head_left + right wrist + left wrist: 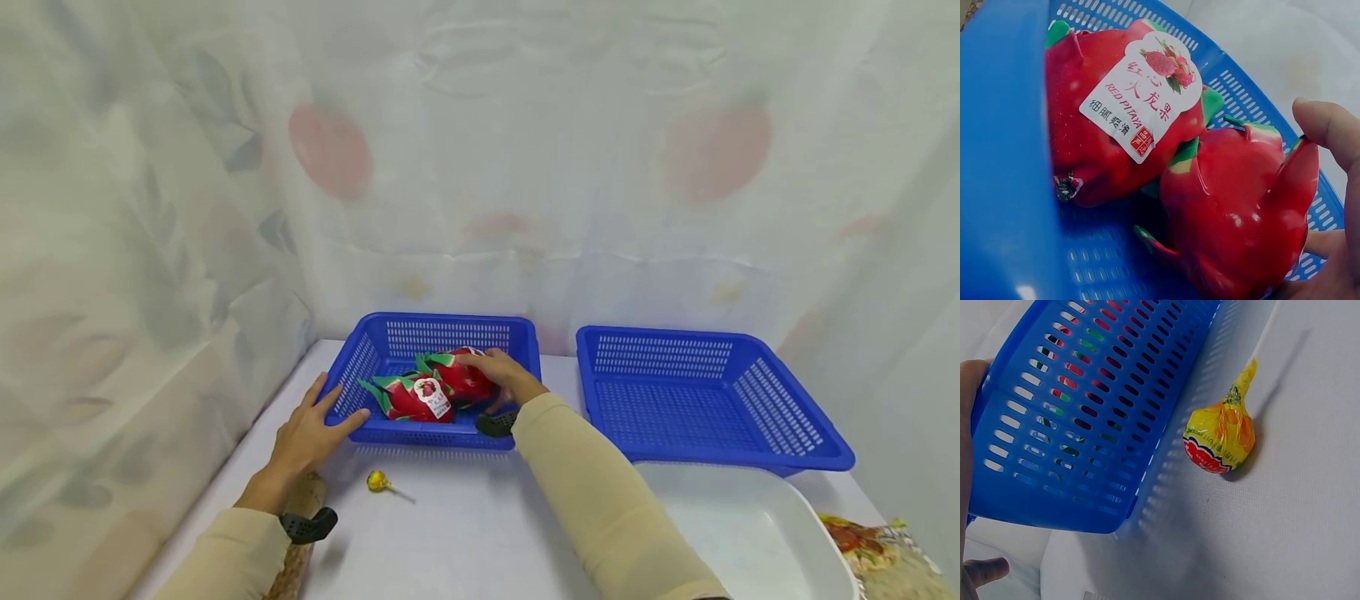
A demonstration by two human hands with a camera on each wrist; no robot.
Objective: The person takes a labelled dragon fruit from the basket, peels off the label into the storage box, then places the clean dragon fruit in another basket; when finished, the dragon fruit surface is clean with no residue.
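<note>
Dragon fruit (pixel 467 385), one, red with green-tipped scales, held in your right grip.

Head view: this fruit lies inside the left blue basket (pixel 442 435), toward its right half. Its green tips point left; its long axis runs roughly sideways. Your right grip (pixel 508 375) is closed over it from the right. Just beside it, on the left, one labelled dragon fruit (pixel 412 398), its green tips also pointing left and its long axis sideways. Your left grip (pixel 306 433) stands at the basket's near left corner, fingers extended and spread. On the white desk (pixel 450 542), in front of the basket: one lollipop (pixel 377 481), yellow head to the left, stick to the right. Farther right: one second blue basket (pixel 660 417), a white tray (pixel 742 533) nearer you, and a printed packet (pixel 892 558) at the edge.

Left wrist view: basket wall, slotted; red and green show through, so you cannot tell the fruits' long axes. Lollipop wrapper yellow and orange, with a red label; stick runs toward the top. Your left fingers lie along the rim side, thumb apart.

Right wrist view: your held fruit sits low, one long scale pointing up and right; long axis foreshortened, hard to tell. Your fingers flank its right side. Label beside it reads "RED PITAYA".
</note>
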